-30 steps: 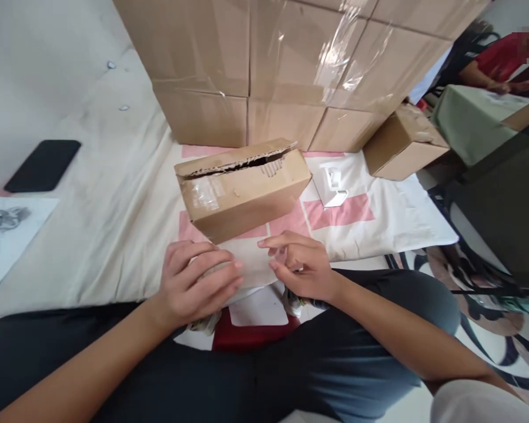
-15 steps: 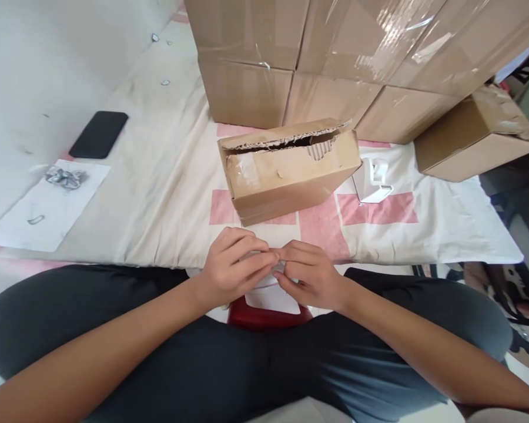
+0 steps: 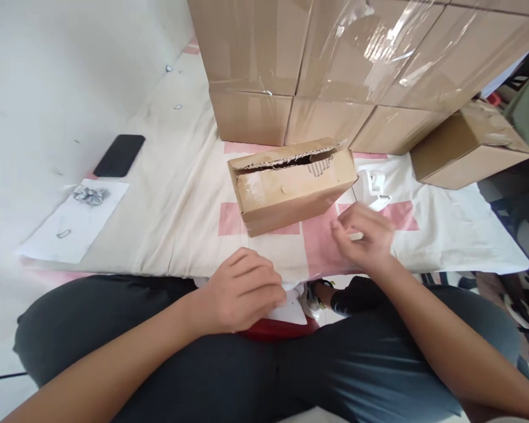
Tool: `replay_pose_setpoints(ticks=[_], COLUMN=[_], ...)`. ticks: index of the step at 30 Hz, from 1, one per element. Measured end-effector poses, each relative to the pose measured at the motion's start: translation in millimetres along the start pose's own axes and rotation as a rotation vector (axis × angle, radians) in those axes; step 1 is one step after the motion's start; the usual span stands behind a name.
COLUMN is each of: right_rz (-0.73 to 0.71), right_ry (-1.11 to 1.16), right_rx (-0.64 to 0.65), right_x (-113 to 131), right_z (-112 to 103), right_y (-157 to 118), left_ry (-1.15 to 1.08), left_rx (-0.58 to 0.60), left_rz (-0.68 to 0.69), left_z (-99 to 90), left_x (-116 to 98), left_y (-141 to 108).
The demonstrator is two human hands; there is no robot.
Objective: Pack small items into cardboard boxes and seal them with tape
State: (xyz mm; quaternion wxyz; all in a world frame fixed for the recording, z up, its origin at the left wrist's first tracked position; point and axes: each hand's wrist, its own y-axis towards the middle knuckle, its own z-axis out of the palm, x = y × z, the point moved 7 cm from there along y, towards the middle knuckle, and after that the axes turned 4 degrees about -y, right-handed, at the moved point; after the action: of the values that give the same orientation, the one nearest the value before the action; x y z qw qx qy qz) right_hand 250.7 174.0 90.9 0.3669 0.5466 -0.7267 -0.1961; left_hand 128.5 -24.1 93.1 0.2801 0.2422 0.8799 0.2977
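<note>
My left hand (image 3: 245, 291) is closed over the lap at the cloth's front edge; what its curled fingers hold, if anything, is hidden. Blurred by motion, my right hand (image 3: 365, 236) is closed around a small pale piece (image 3: 356, 236) at its fingertips. Just behind the right hand lies a white plastic item (image 3: 376, 189). An opened cardboard box (image 3: 296, 187) with a torn top flap sits on the cloth between and beyond the hands.
Taped cardboard boxes (image 3: 335, 53) are stacked at the back, with another box (image 3: 469, 144) at right. On the left lie a black phone (image 3: 120, 155) and a paper sheet (image 3: 77, 229) with crumpled foil (image 3: 90, 195). A red stool (image 3: 277, 330) shows below.
The hands have come apart. My right hand has moved right and forward with the pale piece, while my left hand stays near the lap. The view has shifted slightly.
</note>
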Motion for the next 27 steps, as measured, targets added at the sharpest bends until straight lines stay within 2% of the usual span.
replay_pose_setpoints(ticks=[2,3,6,9,11,15,18,22,27], right_rz=[-0.022,-0.029,-0.046,-0.054,-0.044,0.010,0.019,0.024,0.018], right_ry=[-0.152,-0.220,-0.306,-0.256,-0.213,-0.197,-0.225,-0.238,-0.229], right_rx=[-0.120,-0.113,0.062,0.250,0.321,0.328,0.313,0.312,0.292], right_x=[-2.0,-2.2,-3.1,-5.4,-8.6,-13.9,-11.6,-9.4,-11.0], right_z=[-19.3,-22.0,-9.5,13.6,25.2,30.4,27.6,27.1,28.5], right_y=[14.5,22.9,48.7,66.0,71.5,70.7,66.0,64.6,64.6], left_ry=[0.006,0.021,0.071,0.063,0.007,-0.097,-0.150,-0.201,-0.135], left_rx=[0.043,0.070,0.151,0.241,0.298,0.410,0.507,0.501,0.394], left_rz=[-0.110,-0.165,-0.274,-0.371,-0.447,-0.665,-0.777,-0.835,-0.830], left_z=[-5.1,-7.7,-18.5,-35.8,-49.8,-72.6,-75.7,-71.3,-74.6], left_x=[12.1,17.7,27.5,35.4,45.0,82.8,112.8,133.7,136.3], left_y=[1.0,1.3,6.0,19.9,33.9,60.5,71.4,77.2,78.8])
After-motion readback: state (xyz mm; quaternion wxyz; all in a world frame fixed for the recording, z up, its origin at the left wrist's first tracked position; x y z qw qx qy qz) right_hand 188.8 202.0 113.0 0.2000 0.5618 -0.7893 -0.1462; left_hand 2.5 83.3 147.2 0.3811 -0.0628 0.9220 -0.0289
